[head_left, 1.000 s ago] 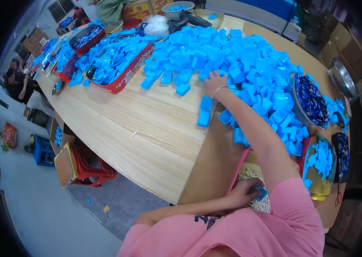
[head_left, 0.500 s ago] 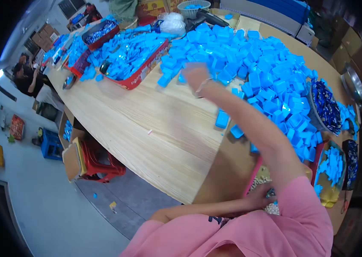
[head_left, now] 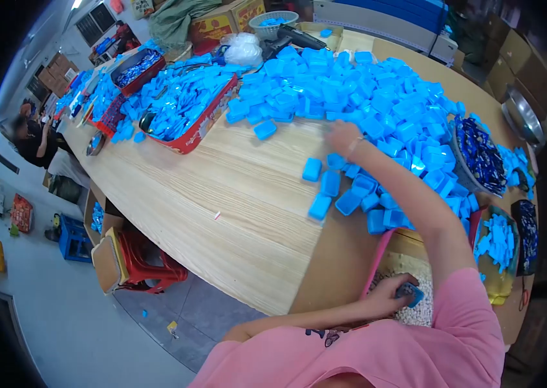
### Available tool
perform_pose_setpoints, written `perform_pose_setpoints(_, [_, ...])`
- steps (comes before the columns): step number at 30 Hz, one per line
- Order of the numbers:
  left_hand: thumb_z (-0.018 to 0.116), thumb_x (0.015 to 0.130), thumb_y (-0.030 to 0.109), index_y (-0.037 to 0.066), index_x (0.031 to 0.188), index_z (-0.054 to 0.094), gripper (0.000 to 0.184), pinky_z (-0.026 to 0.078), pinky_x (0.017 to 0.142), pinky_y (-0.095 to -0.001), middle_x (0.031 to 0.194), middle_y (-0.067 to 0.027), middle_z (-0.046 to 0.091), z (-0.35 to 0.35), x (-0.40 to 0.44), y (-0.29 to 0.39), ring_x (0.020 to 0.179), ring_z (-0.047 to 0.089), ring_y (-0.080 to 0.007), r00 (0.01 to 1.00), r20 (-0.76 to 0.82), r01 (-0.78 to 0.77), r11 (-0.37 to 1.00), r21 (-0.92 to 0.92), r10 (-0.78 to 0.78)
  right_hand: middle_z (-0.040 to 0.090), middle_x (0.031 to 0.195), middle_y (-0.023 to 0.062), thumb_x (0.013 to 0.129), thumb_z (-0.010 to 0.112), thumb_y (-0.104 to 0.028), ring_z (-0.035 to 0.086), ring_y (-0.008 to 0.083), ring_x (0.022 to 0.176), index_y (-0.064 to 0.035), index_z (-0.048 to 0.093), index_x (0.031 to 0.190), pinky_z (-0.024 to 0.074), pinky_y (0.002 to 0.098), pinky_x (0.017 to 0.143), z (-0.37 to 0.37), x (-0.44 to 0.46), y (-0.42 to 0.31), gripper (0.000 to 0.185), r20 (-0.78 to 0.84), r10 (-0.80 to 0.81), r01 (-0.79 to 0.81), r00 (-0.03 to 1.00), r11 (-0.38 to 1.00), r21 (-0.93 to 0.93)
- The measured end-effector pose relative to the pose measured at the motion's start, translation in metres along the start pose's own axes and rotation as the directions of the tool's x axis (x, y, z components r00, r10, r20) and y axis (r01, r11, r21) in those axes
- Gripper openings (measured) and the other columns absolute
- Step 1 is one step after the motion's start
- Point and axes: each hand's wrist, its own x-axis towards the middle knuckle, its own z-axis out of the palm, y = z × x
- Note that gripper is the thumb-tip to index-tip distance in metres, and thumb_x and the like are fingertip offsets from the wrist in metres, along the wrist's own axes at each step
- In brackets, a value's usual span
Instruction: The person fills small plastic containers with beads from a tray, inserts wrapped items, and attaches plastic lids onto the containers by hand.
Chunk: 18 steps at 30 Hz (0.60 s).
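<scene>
My left hand (head_left: 388,294) is closed around a small blue plastic box (head_left: 414,295). It holds the box over a tray of small white pellets (head_left: 423,266), low in front of my body. My right arm stretches forward, and my right hand (head_left: 343,137) is at the near edge of a big heap of blue plastic boxes (head_left: 390,103). Motion blurs its fingers, so whether they grip anything is unclear. Several loose boxes, one of them a blue box (head_left: 319,207), lie on the wood just nearer to me than that hand.
Left of the heap stands a red-rimmed tray (head_left: 199,132) of blue pieces. On the right are a basket of dark blue wrapped packets (head_left: 480,155), a metal bowl (head_left: 523,116) and a yellowish container (head_left: 498,284). Red stools (head_left: 150,258) stand beside the table. A person (head_left: 31,139) sits far left.
My right hand has come back toward me and right along the heap, and several boxes now lie nearer on the table. The box in my left hand shows more clearly.
</scene>
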Motion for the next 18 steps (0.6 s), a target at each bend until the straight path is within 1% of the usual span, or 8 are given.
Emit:
perform_pose_setpoints(1, [0.06, 0.082, 0.008, 0.005, 0.114, 0.054, 0.033, 0.044, 0.07, -0.0263, 0.091, -0.0048, 0.061, 0.001, 0.002, 0.002, 0.077, 0.055, -0.0148, 1.0, -0.025, 0.002, 1.0, 0.006, -0.002, 0.06, 0.082, 0.007, 0.079, 0.054, -0.019, 0.058, 0.0269, 0.078, -0.0179, 0.063, 0.077, 0.0486, 0.0404, 0.057, -0.024, -0.028, -0.005, 0.009, -0.119, 0.047, -0.09, 0.992, 0.92, -0.381])
perform_pose_setpoints(4, [0.06, 0.083, 0.007, 0.006, 0.114, 0.054, 0.032, 0.044, 0.068, -0.0251, 0.089, -0.0031, 0.061, 0.002, 0.002, 0.01, 0.074, 0.053, -0.0131, 0.998, -0.028, 0.051, 0.999, 0.003, -0.051, 0.06, 0.084, 0.0071, 0.077, 0.055, -0.017, 0.058, 0.0294, 0.076, -0.0151, 0.064, 0.08, 0.0492, 0.0405, 0.063, -0.086, -0.097, 0.043, 0.009, -0.185, 0.113, -0.185, 0.976, 0.882, -0.433])
perform_pose_setpoints(7, [0.06, 0.083, 0.008, 0.006, 0.114, 0.054, 0.031, 0.044, 0.067, -0.0255, 0.088, -0.0036, 0.06, -0.001, 0.002, 0.014, 0.073, 0.053, -0.013, 0.986, -0.002, 0.165, 0.986, 0.028, -0.165, 0.061, 0.086, 0.0087, 0.076, 0.056, -0.02, 0.057, 0.0307, 0.077, -0.0116, 0.065, 0.081, 0.0476, 0.0421, 0.063, -0.13, -0.15, 0.068, 0.013, -0.074, 0.423, -0.412, 0.903, 0.803, -0.43])
perform_pose_setpoints(10, [0.06, 0.082, 0.008, 0.006, 0.114, 0.054, 0.032, 0.044, 0.067, -0.026, 0.088, -0.0046, 0.06, -0.002, 0.004, 0.011, 0.073, 0.052, -0.0132, 0.988, -0.009, 0.155, 0.988, 0.014, -0.155, 0.06, 0.086, 0.0087, 0.075, 0.058, -0.018, 0.057, 0.0311, 0.079, -0.0111, 0.066, 0.082, 0.0478, 0.0409, 0.065, -0.162, -0.155, 0.041, 0.012, -0.115, 0.457, -0.434, 0.882, 0.694, -0.575])
perform_pose_setpoints(13, [0.061, 0.081, 0.008, 0.005, 0.113, 0.054, 0.033, 0.044, 0.066, -0.0264, 0.088, -0.0056, 0.06, 0.002, 0.002, 0.008, 0.073, 0.052, -0.0134, 0.99, -0.017, 0.142, 0.99, 0.006, -0.142, 0.06, 0.087, 0.0087, 0.07, 0.061, -0.008, 0.058, 0.0305, 0.08, -0.0105, 0.069, 0.085, 0.0485, 0.0397, 0.069, -0.145, -0.116, -0.017, 0.017, -0.227, 0.238, -0.299, 0.944, 0.908, -0.293])
perform_pose_setpoints(15, [0.061, 0.08, 0.008, 0.004, 0.114, 0.054, 0.035, 0.044, 0.066, -0.0263, 0.088, -0.0061, 0.06, 0.002, 0.003, 0.009, 0.073, 0.052, -0.0136, 0.99, -0.026, 0.14, 0.989, 0.039, -0.139, 0.062, 0.091, 0.0096, 0.072, 0.057, -0.007, 0.059, 0.0305, 0.081, -0.0107, 0.068, 0.087, 0.0497, 0.0384, 0.07, -0.112, -0.08, -0.063, 0.019, 0.032, 0.152, -0.144, 0.988, 0.974, -0.177])
perform_pose_setpoints(17, [0.061, 0.079, 0.008, 0.004, 0.114, 0.053, 0.037, 0.044, 0.066, -0.0263, 0.089, -0.0067, 0.06, 0.001, 0.003, 0.011, 0.073, 0.052, -0.0139, 0.99, -0.034, 0.142, 0.987, 0.071, -0.139, 0.06, 0.098, 0.008, 0.076, 0.054, -0.004, 0.06, 0.0306, 0.086, -0.0129, 0.063, 0.098, 0.0496, 0.0398, 0.069, -0.052, -0.048, -0.095, 0.025, 0.142, 0.122, -0.115, 0.982, 0.992, -0.056])
perform_pose_setpoints(18, [0.061, 0.079, 0.008, 0.004, 0.114, 0.053, 0.037, 0.044, 0.066, -0.0263, 0.089, -0.0067, 0.06, 0.0, 0.002, 0.014, 0.073, 0.052, -0.0139, 0.989, -0.037, 0.145, 0.987, 0.072, -0.143, 0.059, 0.1, 0.0077, 0.075, 0.056, -0.005, 0.059, 0.0305, 0.089, -0.0136, 0.062, 0.1, 0.0495, 0.0404, 0.071, -0.024, -0.041, -0.1, 0.027, 0.077, -0.024, 0.03, 0.997, 0.997, -0.068])
